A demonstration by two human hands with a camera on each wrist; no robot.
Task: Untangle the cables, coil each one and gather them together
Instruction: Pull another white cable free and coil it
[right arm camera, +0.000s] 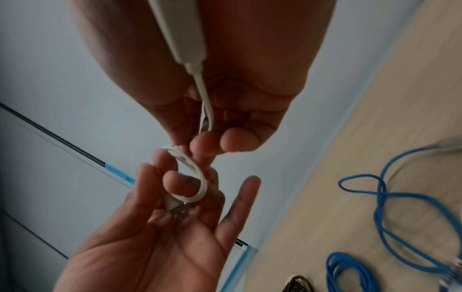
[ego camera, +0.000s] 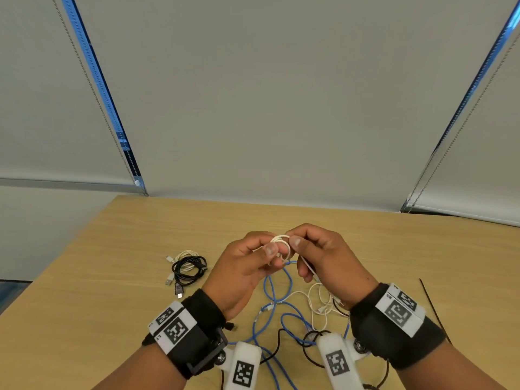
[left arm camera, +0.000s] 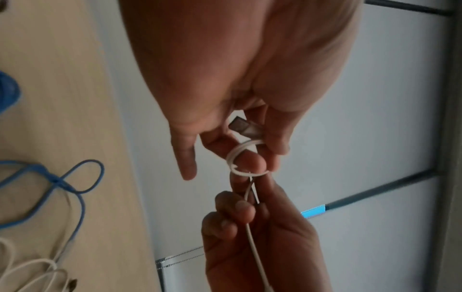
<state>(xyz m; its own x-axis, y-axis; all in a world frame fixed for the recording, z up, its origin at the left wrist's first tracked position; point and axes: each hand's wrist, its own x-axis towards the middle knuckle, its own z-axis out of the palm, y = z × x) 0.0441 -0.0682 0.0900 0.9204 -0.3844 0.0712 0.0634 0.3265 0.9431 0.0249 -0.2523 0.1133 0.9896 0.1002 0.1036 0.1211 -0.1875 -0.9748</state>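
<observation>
Above the wooden table (ego camera: 112,277), both hands hold a thin white cable wound into a small coil (ego camera: 281,243) (left arm camera: 237,158) (right arm camera: 195,173). My left hand (ego camera: 253,260) (left arm camera: 240,150) has the coil looped round its fingers, with the USB plug (left arm camera: 243,128) (right arm camera: 178,212) against the palm. My right hand (ego camera: 312,249) (right arm camera: 215,142) pinches the coil's edge, and the cable's free end (ego camera: 308,267) (right arm camera: 180,35) runs back through its palm. Under the hands a tangle of blue cable (ego camera: 277,302) (right arm camera: 390,207), white cable (ego camera: 320,302) and black cable (ego camera: 309,336) lies on the table.
Two coiled cables, one black (ego camera: 188,270) and one white (ego camera: 184,256), lie together on the table to the left. A thin black cable tie (ego camera: 430,299) lies at the right. Roller blinds (ego camera: 267,94) hang behind the table's far edge.
</observation>
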